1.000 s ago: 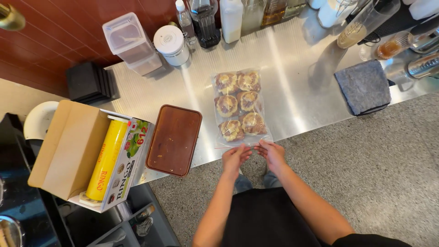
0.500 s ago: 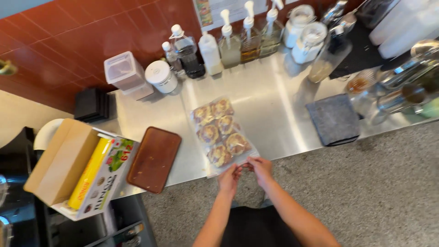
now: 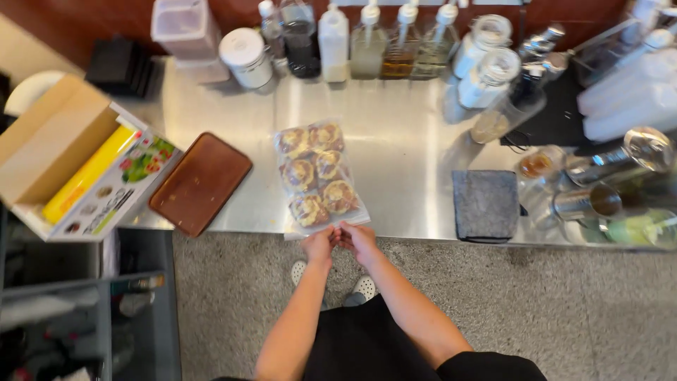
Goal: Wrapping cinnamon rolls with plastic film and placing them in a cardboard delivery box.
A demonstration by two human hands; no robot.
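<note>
Speckled grey floor [image 3: 564, 310] nearest, then a long brushed steel surface [image 3: 395, 148] against a red tiled wall. Left hand [image 3: 319, 245] and right hand [image 3: 358, 240] meet side by side at the surface's near edge, fingers [image 3: 331, 233] pinched closed on the near end of a clear plastic bag of six round swirled pastries [image 3: 314, 173]. Bag lies flat on the surface, long axis running away from the person, near end at the edge. Left of the bag, a brown rounded rectangular tray [image 3: 199, 183], tilted, overhanging the edge. Further left, an open cardboard box with a yellow roll of wrap [image 3: 84, 176]. Right of the bag, a folded grey cloth [image 3: 485, 204] near the edge, apart from the bag. Beyond that, metal cups and glasses [image 3: 599, 183]. At the back, a row of pump bottles and a white bottle [image 3: 381, 42], a round white lidded tub [image 3: 245, 56], a clear square container [image 3: 185, 28], and a stack of black square coasters [image 3: 118, 65].
</note>
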